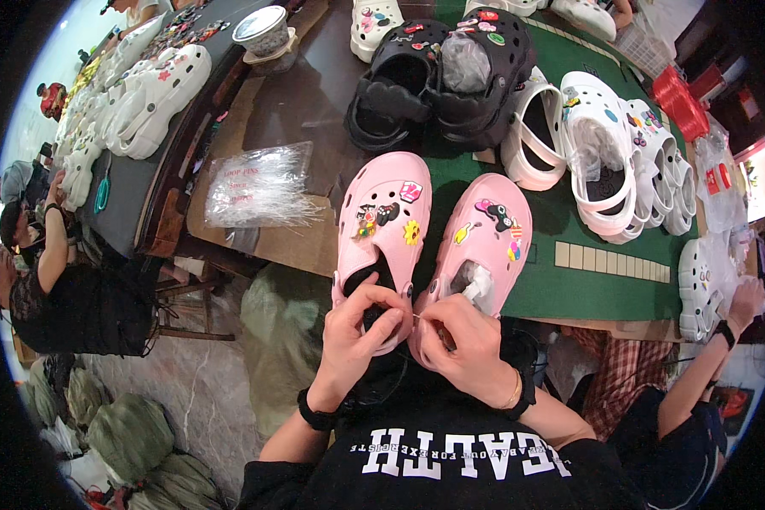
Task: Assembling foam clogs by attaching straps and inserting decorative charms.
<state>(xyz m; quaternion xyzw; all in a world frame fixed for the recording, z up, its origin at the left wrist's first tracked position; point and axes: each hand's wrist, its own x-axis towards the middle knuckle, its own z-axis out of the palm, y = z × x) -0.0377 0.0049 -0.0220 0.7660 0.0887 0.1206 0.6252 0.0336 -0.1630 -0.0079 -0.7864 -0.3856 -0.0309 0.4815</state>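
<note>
Two pink clogs with colourful charms lie side by side in front of me, toes pointing away: the left clog (381,200) and the right clog (490,217). White crumpled stuffing (478,287) fills the opening of the right one. My left hand (361,327) is closed, thumb and forefinger pinching at the heel of the left clog. Beside it my right hand (470,344) is closed by the right clog's heel, fingertips pinching a thin strand (417,317) that spans the small gap between the hands. The strand's ends are hidden by my fingers.
A clear bag of loop pins (259,185) lies left of the clogs. Black clogs (476,81) and white clogs (602,161) stand beyond, partly on a green mat (561,293). A lidded tub (261,32) sits farther back. Co-workers sit left and right; one person's hand (746,302) is at right.
</note>
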